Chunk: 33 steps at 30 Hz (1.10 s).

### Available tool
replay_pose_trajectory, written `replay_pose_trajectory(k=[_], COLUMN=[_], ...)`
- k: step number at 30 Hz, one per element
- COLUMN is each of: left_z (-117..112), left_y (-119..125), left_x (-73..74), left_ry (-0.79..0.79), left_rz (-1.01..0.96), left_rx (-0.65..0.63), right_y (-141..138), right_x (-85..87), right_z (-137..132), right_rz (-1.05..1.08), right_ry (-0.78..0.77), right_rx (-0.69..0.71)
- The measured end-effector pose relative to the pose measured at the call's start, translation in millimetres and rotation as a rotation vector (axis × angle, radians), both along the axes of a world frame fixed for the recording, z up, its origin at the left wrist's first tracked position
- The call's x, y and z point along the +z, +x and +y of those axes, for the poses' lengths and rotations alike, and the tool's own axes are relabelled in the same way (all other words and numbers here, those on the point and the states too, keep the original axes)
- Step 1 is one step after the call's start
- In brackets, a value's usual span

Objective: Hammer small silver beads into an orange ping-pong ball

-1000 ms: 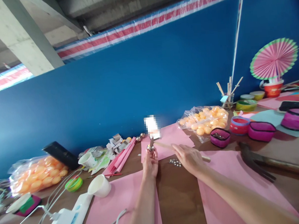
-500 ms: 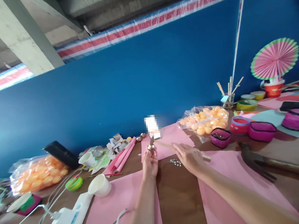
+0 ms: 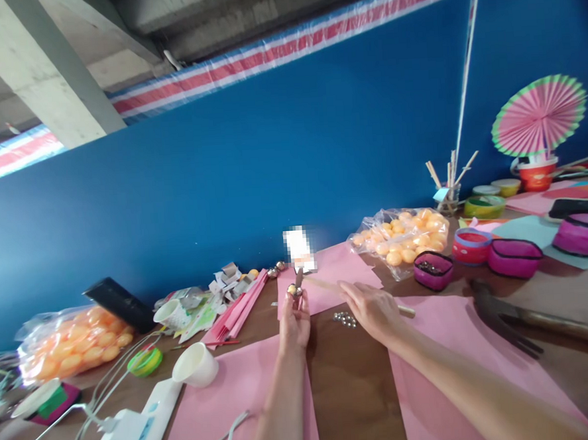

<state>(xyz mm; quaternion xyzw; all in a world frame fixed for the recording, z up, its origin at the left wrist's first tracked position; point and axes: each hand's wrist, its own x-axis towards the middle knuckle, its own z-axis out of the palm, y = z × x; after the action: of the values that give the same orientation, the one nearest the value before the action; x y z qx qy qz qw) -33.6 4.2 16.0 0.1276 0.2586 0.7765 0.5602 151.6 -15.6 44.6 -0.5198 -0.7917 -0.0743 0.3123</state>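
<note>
Between the fingertips of my left hand (image 3: 295,323) is a small shiny metal ball (image 3: 293,290) with a yellowish patch. My right hand (image 3: 372,307) is closed round a pale wooden stick (image 3: 322,285), whose far end reaches over towards the ball and whose other end sticks out past the palm. A narrow dark piece (image 3: 299,276) stands just above the ball; I cannot tell whether it belongs to the stick. Several small silvery balls (image 3: 344,319) lie left of my right hand. Behind my left hand, a blurred-out white object (image 3: 298,246) rests on pink paper (image 3: 347,266).
At right lie a hammer (image 3: 503,313), magenta bowls (image 3: 514,258) and a clear bag of orange balls (image 3: 399,237). A white cup (image 3: 195,365), a power strip (image 3: 149,421) with cables, and folded pink strips (image 3: 237,310) are at left. A blue wall (image 3: 270,161) stands behind.
My left hand has turned the metal ball slightly, so its yellowish patch shows more to the left. The right hand and stick look almost unmoved.
</note>
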Motion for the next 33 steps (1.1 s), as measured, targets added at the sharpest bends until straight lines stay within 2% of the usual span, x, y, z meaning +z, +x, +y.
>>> replay_pose_trajectory(k=[5, 18, 25, 29, 33], left_z=[-0.2, 0.9, 0.6, -0.5, -1.7], left_y=[-0.6, 1.0, 1.1, 1.2, 1.1], left_x=[-0.5, -0.6, 0.0, -0.6, -2.2], left_ry=[-0.019, -0.139, -0.115, -0.052, -0.059], left_rz=[0.014, 0.015, 0.014, 0.04, 0.062], left_rx=[-0.065, -0.025, -0.022, -0.066, -0.079], right_y=[0.7, 0.0, -0.2, -0.2, -0.3], right_x=[0.1, -0.9, -2.2, -1.4, -0.7], right_z=[1.1, 2.1, 1.6, 1.0, 0.7], right_rz=[-0.012, 0.007, -0.006, 0.008, -0.024], right_ry=[-0.007, -0.005, -0.015, -0.006, -0.022], right_rx=[-0.011, -0.008, 0.01, -0.005, 0.01])
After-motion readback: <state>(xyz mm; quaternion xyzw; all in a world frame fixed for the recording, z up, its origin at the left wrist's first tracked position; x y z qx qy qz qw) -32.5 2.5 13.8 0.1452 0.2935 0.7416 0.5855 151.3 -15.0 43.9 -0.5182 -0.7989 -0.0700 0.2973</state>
